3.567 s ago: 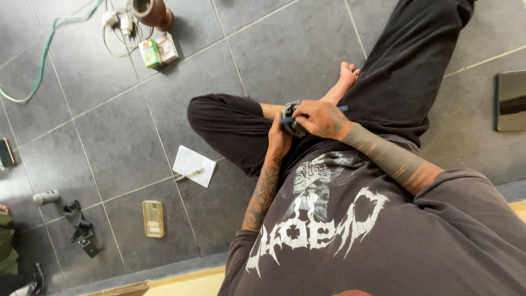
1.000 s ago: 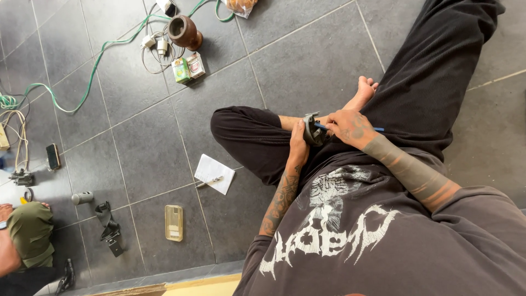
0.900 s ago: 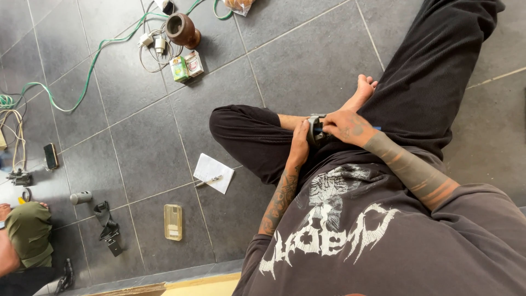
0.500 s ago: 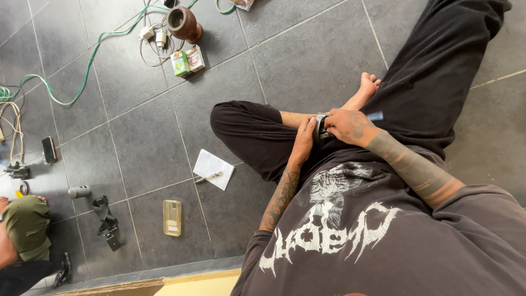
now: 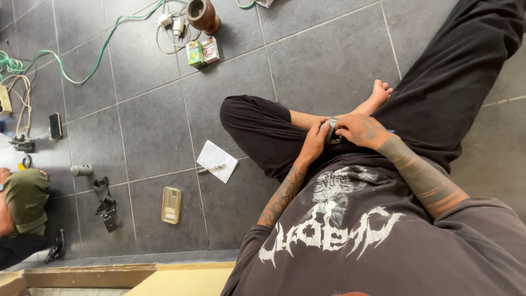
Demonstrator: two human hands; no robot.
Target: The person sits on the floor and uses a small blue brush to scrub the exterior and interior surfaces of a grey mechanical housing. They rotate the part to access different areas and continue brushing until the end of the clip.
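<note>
I sit cross-legged on a grey tiled floor in black trousers and a dark printed shirt. Both hands meet over my lap around a small dark device with a grey face (image 5: 332, 131). My left hand (image 5: 316, 141) grips its left side with the fingers curled over it. My right hand (image 5: 357, 129) covers its right side from above. Most of the device is hidden between the fingers, so its shape is unclear.
On the floor to my left lie a white paper with a pen (image 5: 217, 160), a clear phone case (image 5: 171, 205), a black strap (image 5: 104, 197), a phone (image 5: 55, 125), two small boxes (image 5: 202, 52), a brown vase (image 5: 203, 15) and green cable (image 5: 87, 63). Another person sits at the left edge (image 5: 22, 211).
The view has drifted, so the floor items sit a little further right and lower in frame. Both hands stay closed on the small device in my lap.
</note>
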